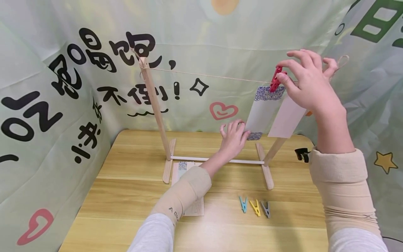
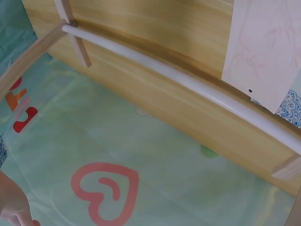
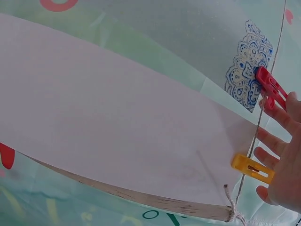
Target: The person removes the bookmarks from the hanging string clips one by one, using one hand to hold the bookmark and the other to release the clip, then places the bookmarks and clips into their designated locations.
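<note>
My right hand (image 1: 315,82) is raised at the string, its thumb and index finger pinching a red clothespin (image 1: 275,79). The clothespin sits on the string at the top of a pale bookmark-like card (image 1: 262,108) with blue lace-like patterned ends. My left hand (image 1: 233,140) is by the card's lower edge, fingers spread and fairly straight; whether it touches the card I cannot tell. Beside that card hangs a plain whitish card (image 3: 127,108), fixed to the string by a yellow clothespin (image 3: 253,168) under my right palm. In the left wrist view, only part of the left hand shows.
A wooden frame with a left post (image 1: 155,108), a right post (image 1: 274,150) and a white crossbar (image 1: 245,161) carries the string (image 1: 204,75). Blue (image 1: 243,204), yellow (image 1: 255,208) and grey (image 1: 266,209) clothespins lie on the table (image 1: 126,203). Cards (image 1: 196,209) lie partly under my left arm.
</note>
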The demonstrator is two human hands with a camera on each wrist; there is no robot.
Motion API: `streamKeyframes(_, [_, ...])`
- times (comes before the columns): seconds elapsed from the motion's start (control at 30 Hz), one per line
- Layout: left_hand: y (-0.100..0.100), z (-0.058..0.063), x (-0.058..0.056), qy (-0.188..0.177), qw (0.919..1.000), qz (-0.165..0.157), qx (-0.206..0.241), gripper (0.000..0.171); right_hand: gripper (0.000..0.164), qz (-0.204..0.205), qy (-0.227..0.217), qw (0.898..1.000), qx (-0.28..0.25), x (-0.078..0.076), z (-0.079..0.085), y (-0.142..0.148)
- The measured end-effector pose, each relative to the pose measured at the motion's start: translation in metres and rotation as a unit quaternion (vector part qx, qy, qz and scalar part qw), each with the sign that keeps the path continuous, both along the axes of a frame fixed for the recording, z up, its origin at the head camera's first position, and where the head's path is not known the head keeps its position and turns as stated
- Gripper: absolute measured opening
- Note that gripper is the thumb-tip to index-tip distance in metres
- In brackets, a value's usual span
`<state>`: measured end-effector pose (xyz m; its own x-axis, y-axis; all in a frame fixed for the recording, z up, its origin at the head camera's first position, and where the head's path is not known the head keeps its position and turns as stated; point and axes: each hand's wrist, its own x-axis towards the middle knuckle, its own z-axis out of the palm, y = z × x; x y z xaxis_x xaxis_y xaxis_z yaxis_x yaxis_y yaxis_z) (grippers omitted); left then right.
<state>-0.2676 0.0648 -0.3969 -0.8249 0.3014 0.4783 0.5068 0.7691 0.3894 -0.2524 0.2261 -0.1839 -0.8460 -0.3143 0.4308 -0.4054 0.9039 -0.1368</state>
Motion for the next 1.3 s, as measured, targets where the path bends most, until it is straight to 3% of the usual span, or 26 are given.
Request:
streamKeyframes(0.3, [0.000,-0.001,0.000,0.011,0.9973,-0.001,0.072,0.019,0.036,0.003,-0.002,1.000,-0.007,-0.001,-0.001,0.002])
streamKeyframes(0.87, [-0.001,-0.004,-0.001,0.037,0.9932,-0.018,0.109,0.017,0.029,0.003,0.024,0.999,-0.045,-0.004,-0.005,-0.003])
streamKeyframes(1.3, [-0.002,-0.001,0.000,0.036,0.9925,-0.021,0.115,0.017,0.021,0.015,0.110,0.987,-0.120,-0.009,-0.015,-0.009])
